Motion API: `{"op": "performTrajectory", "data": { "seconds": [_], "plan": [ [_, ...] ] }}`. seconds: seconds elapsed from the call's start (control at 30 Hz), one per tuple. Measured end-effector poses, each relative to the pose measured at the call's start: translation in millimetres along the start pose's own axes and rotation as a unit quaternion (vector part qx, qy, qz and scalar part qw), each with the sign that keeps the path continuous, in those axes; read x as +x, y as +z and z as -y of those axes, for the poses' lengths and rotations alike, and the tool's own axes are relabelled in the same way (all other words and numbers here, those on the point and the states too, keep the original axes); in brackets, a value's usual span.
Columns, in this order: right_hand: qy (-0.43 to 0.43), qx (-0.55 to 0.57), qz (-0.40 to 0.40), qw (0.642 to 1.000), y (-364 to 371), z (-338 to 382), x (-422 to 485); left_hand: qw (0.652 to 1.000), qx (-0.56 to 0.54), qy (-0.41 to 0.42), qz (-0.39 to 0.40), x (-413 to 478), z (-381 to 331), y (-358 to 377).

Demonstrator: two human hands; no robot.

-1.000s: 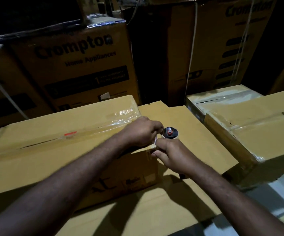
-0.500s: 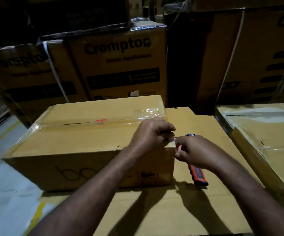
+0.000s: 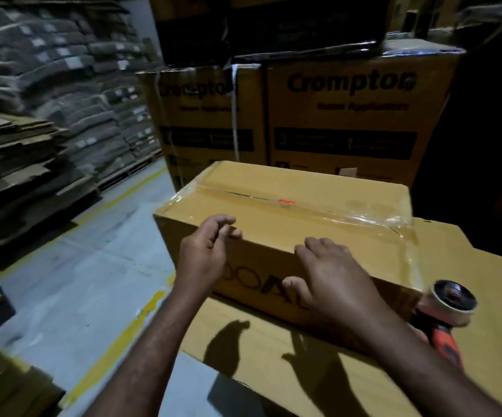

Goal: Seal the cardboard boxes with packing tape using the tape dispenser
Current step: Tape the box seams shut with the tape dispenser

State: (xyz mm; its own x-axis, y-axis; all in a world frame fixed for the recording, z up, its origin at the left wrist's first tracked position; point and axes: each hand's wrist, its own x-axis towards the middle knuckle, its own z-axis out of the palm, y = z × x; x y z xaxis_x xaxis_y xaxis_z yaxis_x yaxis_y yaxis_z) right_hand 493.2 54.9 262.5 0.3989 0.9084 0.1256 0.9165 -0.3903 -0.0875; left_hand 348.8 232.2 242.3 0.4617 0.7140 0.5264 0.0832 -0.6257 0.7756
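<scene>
A brown cardboard box (image 3: 313, 233) lies on a flat cardboard sheet (image 3: 469, 266). Clear packing tape (image 3: 361, 216) runs along its top seam and down its right end. My left hand (image 3: 206, 254) hovers at the box's near left top edge with its fingers loosely curled and nothing in it. My right hand (image 3: 328, 278) rests spread over the near top edge and front face. The tape dispenser (image 3: 448, 314), with a red handle and a roll of tape, lies on the sheet by the box's right front corner, beyond my right forearm.
Large printed cartons (image 3: 346, 115) stand stacked right behind the box. Piles of flattened cardboard (image 3: 27, 152) fill the left side on pallets. The grey floor (image 3: 72, 281) with yellow lines lies to the left. Another carton corner (image 3: 6, 386) sits at bottom left.
My right hand has let go of the tape dispenser, which now lies on the sheet. Both hands have moved left along the box's near edge. The view has swung left.
</scene>
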Motion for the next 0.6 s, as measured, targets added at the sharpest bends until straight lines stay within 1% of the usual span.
{"op": "performTrajectory", "data": {
  "seconds": [0.07, 0.13, 0.2, 0.3, 0.37, 0.43, 0.53, 0.6],
  "plan": [
    [-0.031, -0.012, 0.004, 0.999, 7, 21, 12, 0.997, 0.052, -0.039, -0.041, 26, 33, -20],
    [-0.046, 0.010, 0.009, 0.999, 8, 37, 30, 0.987, 0.119, -0.084, -0.075, 57, 66, -39],
    [-0.062, 0.036, 0.018, 0.997, 8, 50, 56, 0.973, 0.155, -0.148, -0.082, 88, 94, -56],
    [-0.070, 0.048, 0.042, 0.995, 10, 67, 109, 0.958, 0.139, -0.245, -0.058, 122, 126, -68],
    [-0.083, 0.049, 0.069, 0.993, 14, 81, 150, 0.954, 0.090, -0.284, -0.044, 134, 142, -66],
    [-0.123, 0.053, 0.091, 0.987, 23, 99, 189, 0.958, 0.034, -0.278, -0.060, 132, 148, -57],
    [-0.196, 0.060, 0.108, 0.973, 38, 128, 237, 0.964, -0.027, -0.237, -0.117, 123, 154, -49],
    [-0.226, 0.066, 0.118, 0.965, 43, 144, 263, 0.965, -0.045, -0.228, -0.121, 121, 160, -48]
  ]
}}
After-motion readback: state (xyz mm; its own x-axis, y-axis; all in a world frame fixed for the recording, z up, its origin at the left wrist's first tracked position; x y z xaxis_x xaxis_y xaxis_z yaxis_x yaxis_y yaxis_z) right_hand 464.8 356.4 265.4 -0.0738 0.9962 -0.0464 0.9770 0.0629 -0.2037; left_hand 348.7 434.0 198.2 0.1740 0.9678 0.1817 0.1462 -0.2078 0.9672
